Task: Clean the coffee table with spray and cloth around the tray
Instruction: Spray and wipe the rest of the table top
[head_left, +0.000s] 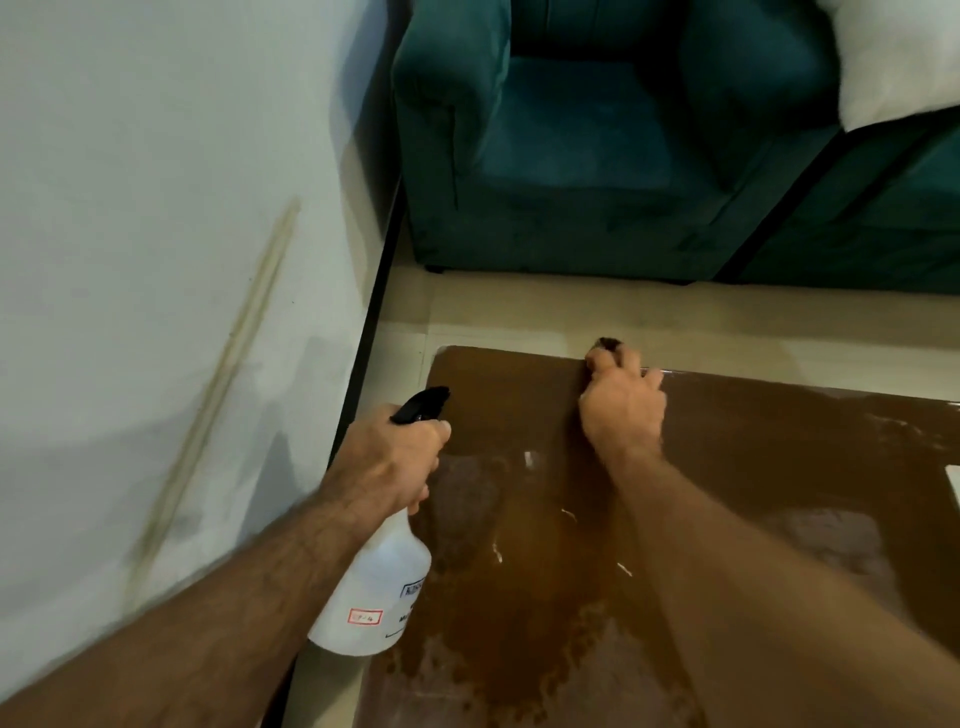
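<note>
The brown glossy coffee table (753, 457) fills the lower middle and right, streaked with wet patches. My left hand (395, 457) grips the neck of a white spray bottle (374, 592) with a black trigger head, held over the table's left edge. My right hand (623, 400) is closed on a dark cloth (608, 343) that shows only past the fingertips, pressed at the table's far edge. A white corner at the right edge, maybe the tray (955, 483), is barely in view.
A white wall (156, 260) with a black skirting runs close along the left. A teal armchair (597, 145) stands beyond the table, with another teal seat and a white cushion (893, 57) at the far right. Beige floor lies between.
</note>
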